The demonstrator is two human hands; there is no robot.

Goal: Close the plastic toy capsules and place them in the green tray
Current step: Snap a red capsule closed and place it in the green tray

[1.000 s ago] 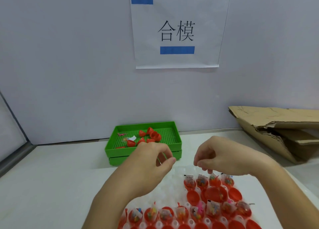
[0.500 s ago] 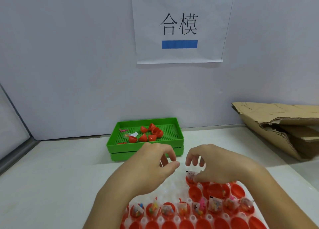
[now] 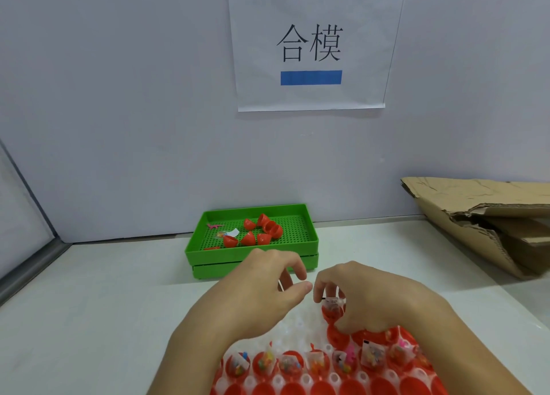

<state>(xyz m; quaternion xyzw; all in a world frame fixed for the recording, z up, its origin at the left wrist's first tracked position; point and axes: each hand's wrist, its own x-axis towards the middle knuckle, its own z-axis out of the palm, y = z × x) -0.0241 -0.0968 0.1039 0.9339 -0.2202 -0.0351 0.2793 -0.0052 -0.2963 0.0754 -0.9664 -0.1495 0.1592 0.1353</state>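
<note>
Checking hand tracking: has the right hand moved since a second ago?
Yes. The right hand has dropped onto the capsule tray and shifted left toward the left hand, fingers around a red capsule.

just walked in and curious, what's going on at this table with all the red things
A person is working through red toy capsules. The right hand pinches one open capsule half with a small toy packet in it, at the far end of a clear holder tray holding more filled halves. The left hand hovers beside it, fingers curled, seemingly holding nothing. Behind, the green tray holds several red capsule pieces, some of them open halves.
</note>
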